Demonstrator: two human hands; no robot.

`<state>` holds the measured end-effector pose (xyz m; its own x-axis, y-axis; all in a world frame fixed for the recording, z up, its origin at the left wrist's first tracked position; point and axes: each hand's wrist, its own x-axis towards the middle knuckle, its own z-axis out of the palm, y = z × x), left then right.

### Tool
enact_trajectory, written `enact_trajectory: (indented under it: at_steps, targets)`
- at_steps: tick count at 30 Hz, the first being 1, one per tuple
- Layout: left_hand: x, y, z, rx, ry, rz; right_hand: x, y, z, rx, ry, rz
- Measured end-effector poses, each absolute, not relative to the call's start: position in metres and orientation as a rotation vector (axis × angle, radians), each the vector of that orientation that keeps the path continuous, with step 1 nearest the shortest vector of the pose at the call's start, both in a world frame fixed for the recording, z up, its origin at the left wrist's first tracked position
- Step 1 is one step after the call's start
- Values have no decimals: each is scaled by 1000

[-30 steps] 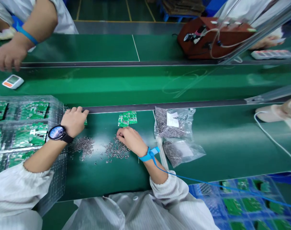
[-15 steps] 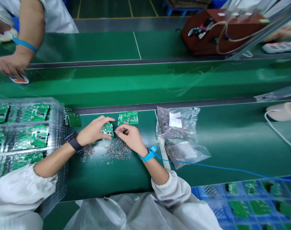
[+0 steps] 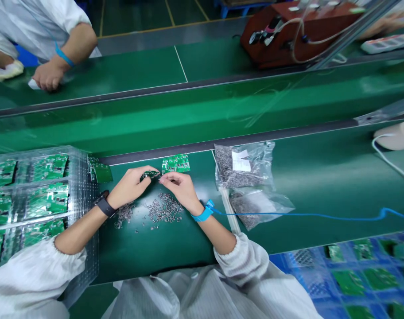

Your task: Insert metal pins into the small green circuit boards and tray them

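My left hand (image 3: 131, 188) grips a small green circuit board (image 3: 151, 174) by its edges, tilted so that it shows nearly edge-on. At the board's right end, my right hand (image 3: 181, 188) pinches thumb and forefinger together on a tiny metal part, mostly hidden by the fingertips. Below the hands lies a loose pile of small metal parts (image 3: 165, 208), and a smaller heap of parts (image 3: 125, 214) is beside my left wrist. Just beyond my fingers, a populated green board panel (image 3: 176, 163) rests flat on the green table (image 3: 138, 252).
Left, a clear plastic tray (image 3: 84, 195) holds green boards; another board (image 3: 102, 173) lies by it. Two plastic bags of parts (image 3: 243, 166) lie right. A blue cord (image 3: 288, 214) trails from my right wristband. A blue crate (image 3: 281, 261) is lower right. A co-worker's hand (image 3: 49, 75) is across.
The board in my left hand has tipped from facing up to nearly edge-on. My right hand stays at its edge. The co-worker's hand has drawn back onto the far table, and my view has tilted slightly.
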<state>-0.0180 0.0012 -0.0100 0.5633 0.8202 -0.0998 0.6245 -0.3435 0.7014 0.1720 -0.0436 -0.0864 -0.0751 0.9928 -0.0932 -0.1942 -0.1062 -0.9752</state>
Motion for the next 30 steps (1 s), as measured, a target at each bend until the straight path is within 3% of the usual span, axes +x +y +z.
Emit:
enact_trajectory:
  at_steps: [30]
  targets:
    - [-19, 1, -19, 2369, 1177, 287, 162, -49, -82, -1139, -942, 1450]
